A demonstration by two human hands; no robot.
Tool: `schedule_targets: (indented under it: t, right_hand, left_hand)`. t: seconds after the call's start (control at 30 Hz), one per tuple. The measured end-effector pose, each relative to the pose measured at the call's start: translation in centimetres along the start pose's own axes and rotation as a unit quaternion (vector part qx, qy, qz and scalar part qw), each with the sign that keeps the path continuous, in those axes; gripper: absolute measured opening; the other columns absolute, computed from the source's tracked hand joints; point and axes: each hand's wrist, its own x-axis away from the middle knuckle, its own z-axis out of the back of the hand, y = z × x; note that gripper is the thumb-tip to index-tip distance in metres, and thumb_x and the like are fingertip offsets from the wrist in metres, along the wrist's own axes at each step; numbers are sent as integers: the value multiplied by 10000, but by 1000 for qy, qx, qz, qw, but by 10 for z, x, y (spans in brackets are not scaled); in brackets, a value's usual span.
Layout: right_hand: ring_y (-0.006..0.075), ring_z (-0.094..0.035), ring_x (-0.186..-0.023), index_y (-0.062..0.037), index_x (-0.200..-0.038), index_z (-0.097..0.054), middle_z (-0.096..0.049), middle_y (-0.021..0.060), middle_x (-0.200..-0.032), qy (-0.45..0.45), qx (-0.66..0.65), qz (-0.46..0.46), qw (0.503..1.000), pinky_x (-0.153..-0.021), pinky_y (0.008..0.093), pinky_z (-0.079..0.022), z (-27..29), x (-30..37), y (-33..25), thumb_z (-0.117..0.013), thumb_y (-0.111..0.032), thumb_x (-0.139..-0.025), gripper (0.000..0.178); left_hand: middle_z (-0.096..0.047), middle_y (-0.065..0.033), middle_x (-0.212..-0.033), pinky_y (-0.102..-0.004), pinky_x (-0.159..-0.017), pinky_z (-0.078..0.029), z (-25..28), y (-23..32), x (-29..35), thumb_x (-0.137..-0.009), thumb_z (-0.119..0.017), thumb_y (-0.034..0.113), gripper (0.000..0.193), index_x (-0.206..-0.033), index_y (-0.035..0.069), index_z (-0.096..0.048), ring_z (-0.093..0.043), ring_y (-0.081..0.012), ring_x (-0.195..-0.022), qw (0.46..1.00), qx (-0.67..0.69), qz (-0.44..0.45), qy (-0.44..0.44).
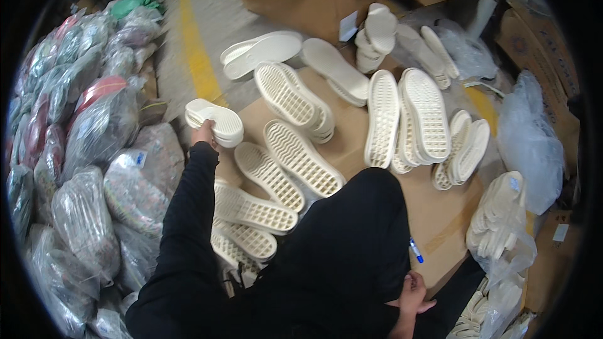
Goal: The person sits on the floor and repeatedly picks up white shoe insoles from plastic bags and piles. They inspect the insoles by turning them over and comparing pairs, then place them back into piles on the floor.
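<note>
At the left, my left hand (206,133) grips a pair of white shoe soles (217,116), one stacked on the other, fingers closed round their near side. My right hand (412,294) rests low beside my right leg, its fingers loosely apart with nothing visible in them. Just beyond it a blue marker pen (416,250) lies by my knee, apart from the fingers. Cream soles with gridded undersides (270,176) lie in front of my left arm. More stacked soles (427,116) stand farther right on the flattened cardboard (440,213).
Plastic-wrapped bundles (94,213) pile up along the left side. An opened cardboard box (308,0) stands at the back. At the right are a clear plastic bag (531,144) and bagged soles (496,216). A yellow floor line (198,50) runs beyond my left hand.
</note>
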Motion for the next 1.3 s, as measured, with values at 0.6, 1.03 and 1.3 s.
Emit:
schedule_targets:
  t: [0.6,1.03,1.3]
  right_hand:
    - [198,-691,-903,59,-1162,-650,-710,151,-999,-27,-28,-53,998,-811,298,-537,6,1,-13,-598,-58,-962,238]
    - [370,-671,-1046,-66,-1107,-711,-706,181,-1110,49,50,-15,997,-946,446,-522,-1,8,-33,-639,-253,-927,269]
    - [380,-675,-1028,-29,-1098,-702,-711,197,-1072,53,-10,-13,998,-921,438,-531,-12,7,-8,-647,-228,-935,263]
  left_hand:
    - [-709,-127,-1041,-296,-823,-516,65,25,-21,-748,-682,44,588,-1317,-24,-552,-666,-182,-888,890,-295,-147,-315]
    - [-609,-216,-1319,-482,-1014,-473,-65,-24,-65,-859,-622,150,579,-1411,11,-516,-620,-352,-1172,702,-482,-462,-249]
    - [-540,-178,-1417,-391,-944,-521,-197,-39,198,-861,-717,195,489,-1293,-4,-606,-601,-293,-1195,700,-238,-423,-524]
